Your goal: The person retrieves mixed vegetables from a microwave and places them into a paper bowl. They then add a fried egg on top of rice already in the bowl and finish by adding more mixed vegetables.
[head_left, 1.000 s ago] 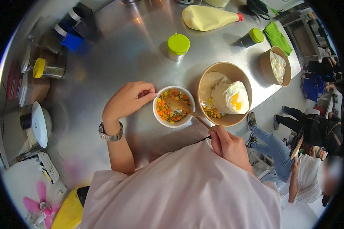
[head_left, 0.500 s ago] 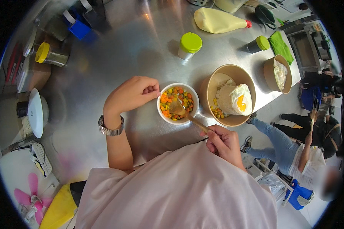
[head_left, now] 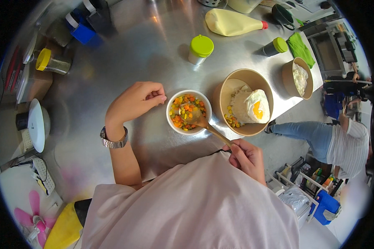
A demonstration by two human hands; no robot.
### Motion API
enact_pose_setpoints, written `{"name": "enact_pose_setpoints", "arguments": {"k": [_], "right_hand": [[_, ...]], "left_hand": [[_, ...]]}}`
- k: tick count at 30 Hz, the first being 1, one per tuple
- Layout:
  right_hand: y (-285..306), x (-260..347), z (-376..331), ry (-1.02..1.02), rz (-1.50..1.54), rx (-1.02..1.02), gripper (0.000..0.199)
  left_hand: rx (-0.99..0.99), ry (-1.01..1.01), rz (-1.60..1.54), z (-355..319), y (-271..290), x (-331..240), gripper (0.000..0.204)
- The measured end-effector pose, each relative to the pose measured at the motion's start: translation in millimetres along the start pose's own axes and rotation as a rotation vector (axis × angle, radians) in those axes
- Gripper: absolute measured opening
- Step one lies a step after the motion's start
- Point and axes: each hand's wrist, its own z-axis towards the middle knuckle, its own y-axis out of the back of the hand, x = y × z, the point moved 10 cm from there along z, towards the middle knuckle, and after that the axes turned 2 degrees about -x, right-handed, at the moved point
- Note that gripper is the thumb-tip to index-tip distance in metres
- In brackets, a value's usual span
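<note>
My right hand [head_left: 246, 157] is closed around the handle of a wooden spoon [head_left: 214, 132]. The spoon's bowl lies in a white bowl [head_left: 169, 120] and carries some diced mixed vegetables [head_left: 191, 111], orange, yellow and green; more of them lie around it. Just left of the white bowl is my left hand [head_left: 139, 98], its fingers curled in with nothing in them, a small gap from the rim. To the right stands a brown paper bowl [head_left: 223, 93] holding rice [head_left: 238, 106], a fried egg [head_left: 257, 108] and a few vegetables at its near left side.
Behind the bowls on the steel table [head_left: 129, 54] stand a green-lidded shaker [head_left: 200, 50], a pale yellow squeeze bag [head_left: 232, 23] and another green-capped jar [head_left: 275, 47]. A second paper bowl [head_left: 290, 79] sits near the right edge by a green cloth [head_left: 300, 50]. A person [head_left: 345, 139] stands beyond.
My left hand has come off the white bowl's rim, moving slightly left. The spoon's bowl has turned up and now carries vegetables. The person at right has changed pose.
</note>
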Motion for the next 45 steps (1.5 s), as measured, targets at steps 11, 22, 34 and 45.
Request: {"name": "enact_pose_setpoints", "arguments": {"k": [11, 22, 34, 45], "right_hand": [[12.2, 0.0, -10.4, -0.130, 0.177, 0.035, 0.021], [75.9, 19.3, -45.8, -0.051, 0.193, -0.139, 0.024], [85.5, 9.7, -52.8, 0.009, 0.013, -0.331, 0.022], [69.7, 24.7, -50.5, 0.303, -0.539, -0.353, 0.009]], "left_hand": [[-0.020, 0.019, 0.008, -3.1, 5.8, 2.4, 0.016], [-0.031, 0.021, 0.019, -2.9, 9.2, -1.8, 0.018], [-0.004, 0.008, -0.007, -0.6, 3.4, -5.3, 0.015], [0.002, 0.031, -0.014, -1.6, 3.7, -2.9, 0.012]]}}
